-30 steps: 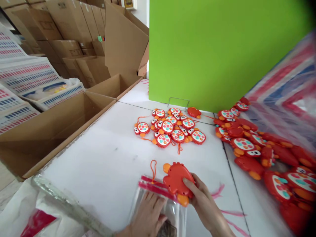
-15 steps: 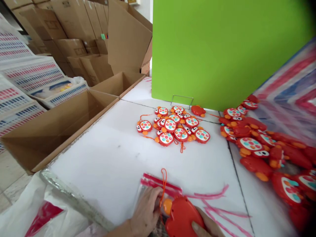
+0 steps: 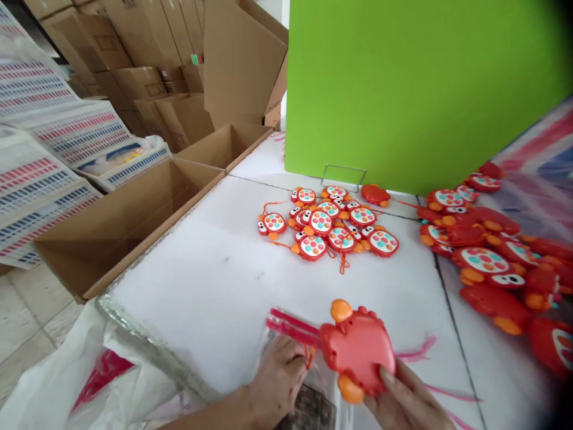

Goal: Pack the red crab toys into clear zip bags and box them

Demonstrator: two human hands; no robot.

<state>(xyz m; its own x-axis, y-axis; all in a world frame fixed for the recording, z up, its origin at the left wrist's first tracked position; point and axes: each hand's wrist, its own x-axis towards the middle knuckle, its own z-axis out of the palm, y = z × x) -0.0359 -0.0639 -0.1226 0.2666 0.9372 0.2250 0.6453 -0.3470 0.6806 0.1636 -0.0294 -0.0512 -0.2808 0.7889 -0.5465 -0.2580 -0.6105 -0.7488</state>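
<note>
My right hand (image 3: 400, 391) grips a red crab-shaped toy (image 3: 360, 349) by its edge, thumb on top. Its plain back faces up, and orange claws stick out at two corners. Fingers closed, my left hand (image 3: 278, 377) pinches the orange cord loop (image 3: 310, 356) beside the toy. Below the left hand lies a clear plastic bag (image 3: 329, 382) with a pink-red strip (image 3: 290, 325) along its top. A dark, blocky thing (image 3: 308, 409) shows at the bag, its kind unclear. Farther up the table, several like toys (image 3: 320, 221) lie in a cluster, mostly with coloured buttons up.
More crab toys (image 3: 487, 263) are heaped at the right. Behind the cluster stand a bent wire (image 3: 344, 168) and a green panel (image 3: 403, 89). Open cardboard boxes (image 3: 129, 221) line the table's left edge, and white plastic (image 3: 58, 382) hangs at the lower left. Pink strips (image 3: 416, 352) lie right.
The crab toy has been raised and turned, coming out from beside the left hand towards the upper right. The cord loop that stood up is now at the left fingers. The view has shifted slightly.
</note>
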